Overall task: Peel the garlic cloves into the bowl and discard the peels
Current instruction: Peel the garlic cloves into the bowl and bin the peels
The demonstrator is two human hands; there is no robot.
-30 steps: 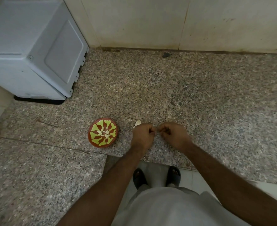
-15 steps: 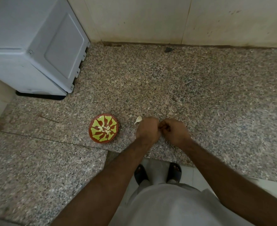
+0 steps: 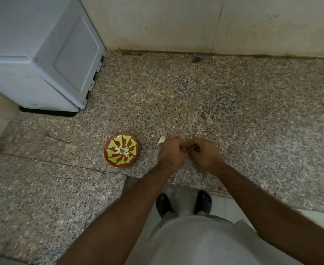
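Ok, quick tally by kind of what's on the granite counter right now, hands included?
Hands: 2, left hand and right hand, fingers curled together; whatever they pinch is hidden.
Bowl: 1, red bowl with pale peeled cloves, too small to count.
Loose peel: 1, white peel.
Grey appliance: 1.
Total: 5.
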